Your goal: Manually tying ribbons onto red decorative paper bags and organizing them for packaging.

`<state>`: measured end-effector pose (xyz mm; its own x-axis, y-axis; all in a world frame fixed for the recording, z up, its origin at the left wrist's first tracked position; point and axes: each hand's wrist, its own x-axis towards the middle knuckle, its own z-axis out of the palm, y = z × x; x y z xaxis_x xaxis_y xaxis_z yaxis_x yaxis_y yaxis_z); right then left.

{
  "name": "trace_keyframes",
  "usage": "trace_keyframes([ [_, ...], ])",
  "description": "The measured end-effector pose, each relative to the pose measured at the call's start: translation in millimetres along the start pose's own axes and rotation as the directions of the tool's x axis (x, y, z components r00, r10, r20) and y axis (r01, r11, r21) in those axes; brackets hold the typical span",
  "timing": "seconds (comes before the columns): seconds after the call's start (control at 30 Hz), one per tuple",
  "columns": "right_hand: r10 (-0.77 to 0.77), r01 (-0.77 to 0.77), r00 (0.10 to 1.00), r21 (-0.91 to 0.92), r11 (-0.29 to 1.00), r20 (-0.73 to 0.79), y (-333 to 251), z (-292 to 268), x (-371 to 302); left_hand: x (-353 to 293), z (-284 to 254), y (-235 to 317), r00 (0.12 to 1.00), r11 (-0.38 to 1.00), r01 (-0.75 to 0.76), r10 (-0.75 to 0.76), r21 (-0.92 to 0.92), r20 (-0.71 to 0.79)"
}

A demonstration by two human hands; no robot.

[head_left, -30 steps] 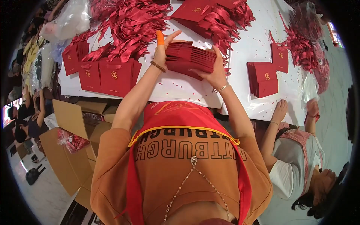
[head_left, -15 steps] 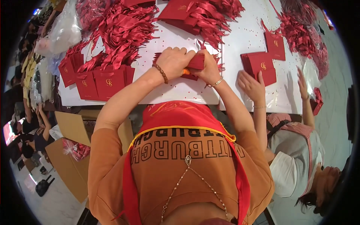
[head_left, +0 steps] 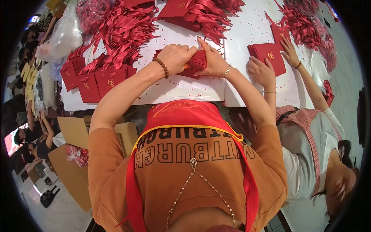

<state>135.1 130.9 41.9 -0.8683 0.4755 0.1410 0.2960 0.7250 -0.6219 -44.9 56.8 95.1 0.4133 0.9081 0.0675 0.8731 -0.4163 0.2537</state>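
Observation:
A thick bundle of flat red paper bags (head_left: 198,60) is between my hands above the white table, its layered edges showing. My left hand (head_left: 176,58) is closed around its left end, with a small orange bit (head_left: 187,66) showing by the fingers. My right hand (head_left: 215,63) grips the right end, thumb on the near side and one finger stretched up along the far side. Under and behind the hands lie more red pieces (head_left: 190,73), mostly hidden.
Red bags with ribbon handles (head_left: 110,82) lie at left beside a heap of red ribbons (head_left: 123,34). More bags (head_left: 179,13) lie at the far side. On the right, a co-worker's hands (head_left: 262,71) touch a stack of red bags (head_left: 270,58). An open cardboard box (head_left: 69,170) stands below left.
My right hand has spread wider around the bundle, exposing more of its layered edges. The co-worker's farther hand has reached forward onto the upper red bag.

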Motion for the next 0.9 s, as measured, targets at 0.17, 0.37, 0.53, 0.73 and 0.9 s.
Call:
trace_keyframes([
  [0.17,0.116,-0.122,0.980,0.027,0.992,0.161,6.6,10.3,-7.0,0.4,-2.5,3.7,1.000,1.000,-0.005,0.005,-0.012,-0.022],
  [0.37,0.069,-0.070,0.997,0.055,0.996,0.028,16.8,25.8,-5.0,0.1,-1.9,-0.8,0.998,0.999,0.041,-0.041,0.010,-0.039],
  [0.53,0.199,-0.203,0.979,0.186,0.961,0.039,17.5,34.1,7.0,-2.3,-4.8,-7.5,0.998,0.998,0.063,-0.063,0.022,-0.014],
  [0.73,0.343,-0.319,0.930,-0.170,0.932,0.133,15.0,43.1,24.5,-15.5,-7.4,-15.8,0.991,0.992,0.130,-0.130,-0.004,-0.016],
  [0.9,0.341,-0.256,0.922,-0.369,0.893,0.185,-3.2,23.5,36.5,-27.8,8.1,-4.3,0.970,0.976,0.195,-0.177,0.099,-0.165],
])
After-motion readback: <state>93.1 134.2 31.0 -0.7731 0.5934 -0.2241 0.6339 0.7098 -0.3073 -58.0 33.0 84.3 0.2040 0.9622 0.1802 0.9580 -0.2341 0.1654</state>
